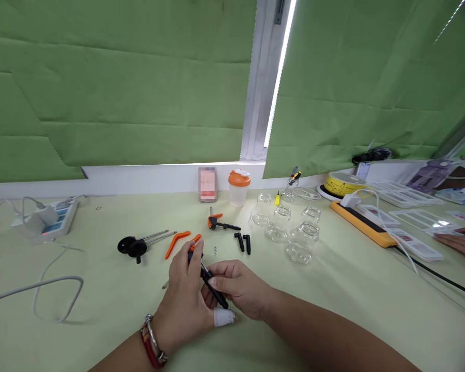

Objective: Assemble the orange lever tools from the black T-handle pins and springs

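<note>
Both hands meet over a black-and-orange assembly (214, 289) with a long black handle and a thin metal piece beside it. My left hand (188, 294), with a white wrap on its thumb, closes its fingers over the upper end, where an orange tip shows. My right hand (238, 287) pinches the black handle from the right; some of its fingertips are hidden. A similar black-and-orange assembly (213, 222) lies beyond. Near it are two small black elbow-shaped pieces (247, 244) and tiny clear pieces (215, 250). A bent orange lever (174, 244) and black round parts with metal rods (137, 248) lie left.
Several clear glass jars (278, 227) stand right of my hands. A shaker cup with an orange lid (239, 188) and a phone-like pink screen (207, 184) stand at the wall. Power strips (364, 225) with cables lie at both sides. Another person's hand (461, 243) rests at far right.
</note>
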A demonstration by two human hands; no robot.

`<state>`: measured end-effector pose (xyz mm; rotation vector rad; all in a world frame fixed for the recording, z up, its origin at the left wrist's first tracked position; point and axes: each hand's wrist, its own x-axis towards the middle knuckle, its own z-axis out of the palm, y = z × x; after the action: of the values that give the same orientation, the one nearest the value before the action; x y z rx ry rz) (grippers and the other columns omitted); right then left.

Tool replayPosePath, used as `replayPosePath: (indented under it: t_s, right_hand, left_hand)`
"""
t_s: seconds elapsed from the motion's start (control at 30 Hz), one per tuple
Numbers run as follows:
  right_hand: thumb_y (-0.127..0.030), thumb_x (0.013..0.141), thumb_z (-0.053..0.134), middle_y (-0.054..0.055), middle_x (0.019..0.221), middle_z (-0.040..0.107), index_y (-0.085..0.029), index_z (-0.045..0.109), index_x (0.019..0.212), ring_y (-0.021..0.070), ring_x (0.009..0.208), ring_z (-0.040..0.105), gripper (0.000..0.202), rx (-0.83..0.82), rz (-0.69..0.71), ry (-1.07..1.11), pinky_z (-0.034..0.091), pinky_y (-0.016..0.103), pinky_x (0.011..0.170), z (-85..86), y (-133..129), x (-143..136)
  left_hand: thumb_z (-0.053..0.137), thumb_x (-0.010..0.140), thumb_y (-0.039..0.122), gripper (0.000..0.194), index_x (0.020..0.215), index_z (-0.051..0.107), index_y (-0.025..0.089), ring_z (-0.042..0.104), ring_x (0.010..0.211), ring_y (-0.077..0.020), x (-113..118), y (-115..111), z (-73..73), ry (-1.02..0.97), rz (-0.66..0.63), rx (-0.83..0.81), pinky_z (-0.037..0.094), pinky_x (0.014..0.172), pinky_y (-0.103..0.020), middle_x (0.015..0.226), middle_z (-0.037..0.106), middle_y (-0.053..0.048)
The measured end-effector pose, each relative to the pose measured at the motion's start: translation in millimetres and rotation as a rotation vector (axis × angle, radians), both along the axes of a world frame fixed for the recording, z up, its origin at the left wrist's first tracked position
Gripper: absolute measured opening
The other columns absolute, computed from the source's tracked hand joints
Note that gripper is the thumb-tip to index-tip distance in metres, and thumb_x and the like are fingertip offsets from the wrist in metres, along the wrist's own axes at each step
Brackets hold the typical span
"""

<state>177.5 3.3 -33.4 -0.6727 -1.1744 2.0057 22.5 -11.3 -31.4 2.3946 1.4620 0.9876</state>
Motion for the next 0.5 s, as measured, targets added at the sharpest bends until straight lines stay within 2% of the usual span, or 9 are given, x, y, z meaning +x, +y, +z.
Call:
replayPosePath:
  t_s: [0.33,0.5]
  right_hand:
    - [-0.03,0.066,0.077,0.003,0.066,0.061,-0.007,0.068,0.085,0.0116,0.061,0.058,0.031,-0.057,-0.024,0.086,0.042,0.03,0.069,0.3,-2.4,-6.4]
    - [-0.031,0.066,0.077,0.003,0.068,0.062,-0.008,0.068,0.087,0.0117,0.061,0.058,0.033,-0.091,-0.03,0.093,0.043,0.031,0.072,1.6,-3.1,-8.0]
  left_hand:
    - [0.077,0.048,0.053,0.123,0.147,0.01,0.022,0.019,0.132,-0.0466,1.4,-2.7,-1.7,0.064,0.036,-0.039,0.035,0.097,-0.061,0.143,0.018,-0.021]
    - [0.074,0.054,0.046,0.11,0.145,0.017,0.022,0.025,0.13,-0.0451,4.1,-3.5,1.2,0.036,0.047,-0.01,0.036,0.096,-0.06,0.139,0.025,-0.02]
